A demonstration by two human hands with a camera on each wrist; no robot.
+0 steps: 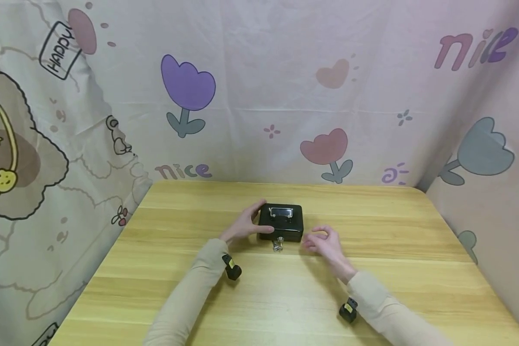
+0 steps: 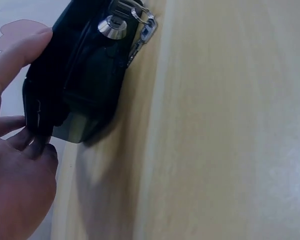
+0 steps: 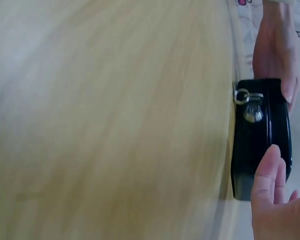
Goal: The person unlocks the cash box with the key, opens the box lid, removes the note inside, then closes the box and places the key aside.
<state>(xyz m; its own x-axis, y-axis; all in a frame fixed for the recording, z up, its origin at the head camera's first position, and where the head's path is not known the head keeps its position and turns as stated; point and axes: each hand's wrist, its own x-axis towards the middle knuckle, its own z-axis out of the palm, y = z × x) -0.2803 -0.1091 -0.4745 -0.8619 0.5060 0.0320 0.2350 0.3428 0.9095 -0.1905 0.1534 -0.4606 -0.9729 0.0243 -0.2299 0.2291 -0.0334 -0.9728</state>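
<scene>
My left hand (image 1: 244,226) grips the left end of the box (image 1: 289,229), long side facing me on the surface (image 1: 285,298). My right hand (image 1: 327,243), loosely bent and empty, is just beside its front right corner, keys (image 1: 278,246) to its left.

Glossy box (image 1: 286,224) — smooth, shiny metal keys (image 1: 278,246) (lock (image 2: 113,28) likewise), wood-grain tabletop (image 1: 285,298), creased matt cloth backdrop (image 1: 251,72)

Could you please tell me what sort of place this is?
Probably a makeshift indoor recording corner, though I can't be certain: a wood-grain table, printed cloth hung behind it, and black devices worn at the wrists.
</scene>
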